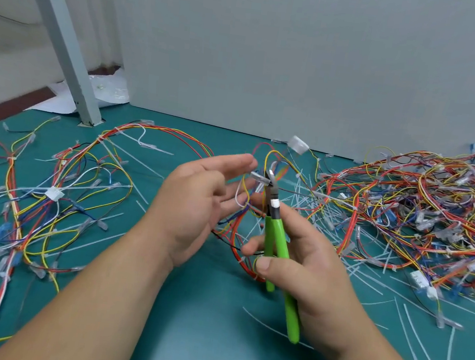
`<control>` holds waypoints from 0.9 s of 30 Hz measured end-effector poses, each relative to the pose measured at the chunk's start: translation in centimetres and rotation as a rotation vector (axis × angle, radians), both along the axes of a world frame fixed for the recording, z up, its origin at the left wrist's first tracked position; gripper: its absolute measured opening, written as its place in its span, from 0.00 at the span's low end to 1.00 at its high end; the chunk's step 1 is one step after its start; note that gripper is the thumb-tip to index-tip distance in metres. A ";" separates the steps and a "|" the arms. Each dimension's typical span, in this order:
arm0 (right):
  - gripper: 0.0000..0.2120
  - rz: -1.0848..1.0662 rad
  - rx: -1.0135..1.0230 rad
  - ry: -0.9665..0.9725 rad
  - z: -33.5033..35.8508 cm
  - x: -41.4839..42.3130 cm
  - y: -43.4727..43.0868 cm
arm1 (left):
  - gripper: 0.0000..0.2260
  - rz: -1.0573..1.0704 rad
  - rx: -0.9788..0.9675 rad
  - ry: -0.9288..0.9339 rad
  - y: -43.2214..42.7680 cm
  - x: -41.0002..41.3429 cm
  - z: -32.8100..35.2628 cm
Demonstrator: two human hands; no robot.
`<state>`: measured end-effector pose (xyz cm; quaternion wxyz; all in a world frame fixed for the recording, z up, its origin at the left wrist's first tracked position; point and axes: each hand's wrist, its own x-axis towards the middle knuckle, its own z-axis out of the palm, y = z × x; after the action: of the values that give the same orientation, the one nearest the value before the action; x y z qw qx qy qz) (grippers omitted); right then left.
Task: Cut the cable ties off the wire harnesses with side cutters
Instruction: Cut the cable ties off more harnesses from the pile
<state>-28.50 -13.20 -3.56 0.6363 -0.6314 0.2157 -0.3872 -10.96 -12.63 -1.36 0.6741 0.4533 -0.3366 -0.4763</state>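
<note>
Green-handled cutters (275, 238) sit in my right hand (309, 266) at the centre of the frame, fingers and thumb curled round both handles, nose pointing up and away from me. My left hand (198, 199) is just left of the tool, fingers straight and spread, gripping nothing; a few thin wires run past its fingertips, though I cannot tell whether they rest on them. The harness (234, 239) I am working on loops between and behind the two hands, red and yellow strands rising above the cutter nose, where a small clear connector (257, 177) lies just beside the blades. Whether the blades are on a tie I cannot make out. I judge this harness to be light and floppy: the strands will sag and slide away unless I pinch the bundle close to the tie, on either side of it, so that the strap stands proud of the wires. The ties look thin and springy, likely to flick off when cut, and the insulation is soft, so the nose should nip only the strap. A large tangled pile (423, 214) of harnesses fills the right of the frame, more harnesses (59, 185) sprawl at the left, and cut strips (425, 346) litter the teal mat (197, 324).
</note>
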 end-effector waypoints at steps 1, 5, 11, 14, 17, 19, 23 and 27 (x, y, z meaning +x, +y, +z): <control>0.32 0.004 0.006 -0.005 -0.1 0.0 0.0 | 0.24 -0.028 -0.014 -0.036 0.1 -0.1 0.1; 0.31 0.041 0.082 -0.050 -0.5 -0.2 -0.5 | 0.22 -0.038 -0.086 -0.303 0.4 -0.6 -0.1; 0.29 0.011 0.159 -0.162 -1.3 -0.3 -1.3 | 0.16 0.150 -0.044 -0.608 0.2 -0.8 -0.5; 0.31 0.020 0.215 -0.246 -1.0 -0.7 -1.6 | 0.14 0.345 0.016 -0.869 0.2 -0.4 -0.8; 0.32 0.019 0.225 -0.289 -0.7 -0.8 -1.6 | 0.17 0.276 0.006 -0.848 0.5 -0.6 -0.8; 0.32 0.015 0.222 -0.286 -0.8 -0.8 -1.7 | 0.16 0.148 -0.015 -0.842 0.8 -1.1 -0.8; 0.31 0.030 0.175 -0.232 -0.9 -0.9 -1.9 | 0.10 0.195 -0.018 -0.778 0.6 -1.3 -0.8; 0.29 0.033 0.157 -0.180 -1.2 -0.8 -1.9 | 0.08 0.257 0.021 -0.763 0.2 -0.9 -1.0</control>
<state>-29.26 -15.12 -4.72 0.7067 -0.5458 0.1770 -0.4139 -11.85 -12.45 -2.35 0.5499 0.6429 -0.4985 -0.1892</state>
